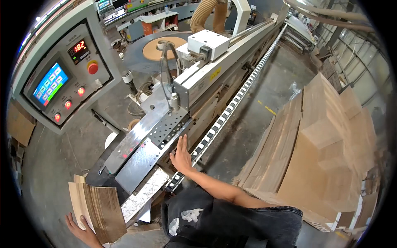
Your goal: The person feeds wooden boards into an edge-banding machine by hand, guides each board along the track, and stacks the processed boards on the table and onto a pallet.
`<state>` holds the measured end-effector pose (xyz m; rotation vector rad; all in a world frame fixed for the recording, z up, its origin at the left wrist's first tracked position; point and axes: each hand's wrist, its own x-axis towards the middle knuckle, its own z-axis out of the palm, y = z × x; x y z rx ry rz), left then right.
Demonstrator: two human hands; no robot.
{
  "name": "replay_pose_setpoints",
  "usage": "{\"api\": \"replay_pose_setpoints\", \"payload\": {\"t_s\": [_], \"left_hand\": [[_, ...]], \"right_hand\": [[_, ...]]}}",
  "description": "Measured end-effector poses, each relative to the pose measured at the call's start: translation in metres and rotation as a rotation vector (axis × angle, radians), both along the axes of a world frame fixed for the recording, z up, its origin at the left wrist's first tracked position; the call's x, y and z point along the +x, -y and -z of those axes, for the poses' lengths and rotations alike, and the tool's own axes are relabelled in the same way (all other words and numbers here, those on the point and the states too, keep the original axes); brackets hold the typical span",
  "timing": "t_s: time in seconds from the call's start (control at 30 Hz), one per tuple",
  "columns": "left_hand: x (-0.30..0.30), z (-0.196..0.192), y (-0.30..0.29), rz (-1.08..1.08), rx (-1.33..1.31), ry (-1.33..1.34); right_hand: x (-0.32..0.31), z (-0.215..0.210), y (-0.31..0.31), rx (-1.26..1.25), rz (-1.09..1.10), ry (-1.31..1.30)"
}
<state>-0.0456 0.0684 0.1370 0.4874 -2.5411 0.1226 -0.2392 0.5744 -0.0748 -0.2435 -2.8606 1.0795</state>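
My left hand (84,232) lies at the lower left with its fingers spread. Its fingertips touch the pale face of a stack of thin wood-coloured boards (106,208) standing on edge. My right hand (180,158) reaches forward with straight fingers along the near edge of a long edge-banding machine (215,78). Those fingertips are beside the perforated metal plate (167,129), and nothing shows in the palm. Between the two hands are a smooth metal infeed plate (138,163) and a worn white-covered ledge (144,193).
A control panel (62,78) with a screen and red-lit buttons stands at the left. A roller rail (231,108) runs alongside the machine. Tall brown boards or cardboard (318,153) are stacked at the right. A round table with a tape coil (163,47) sits behind the machine.
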Motion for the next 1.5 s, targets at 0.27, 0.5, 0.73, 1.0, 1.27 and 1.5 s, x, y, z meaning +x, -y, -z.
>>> {"api": "replay_pose_setpoints", "payload": {"t_s": [0.27, 0.5, 0.73, 1.0, 1.27, 1.5], "left_hand": [[0.037, 0.000, 0.033, -0.016, 0.446, 0.320], [0.013, 0.005, 0.018, 0.062, 0.475, 0.318], [0.010, 0.008, 0.029, -0.015, 0.512, 0.321], [0.020, 0.000, 0.041, 0.069, 0.763, -0.021], [-0.021, -0.028, 0.001, 0.385, 0.782, -0.251], [-0.037, 0.047, -0.171, 0.665, 0.352, 0.222]], "right_hand": [[0.026, -0.068, 0.038, -0.532, -0.088, -0.403], [0.089, -0.357, 0.019, -0.441, -0.609, -1.214], [0.096, -0.383, 0.012, -0.450, -0.698, -1.305], [0.102, -0.434, -0.072, -0.259, -0.483, -1.509], [0.118, -0.432, -0.138, -0.334, -0.069, -1.469], [0.209, -0.309, -0.176, -0.578, 0.076, -1.204]]}}
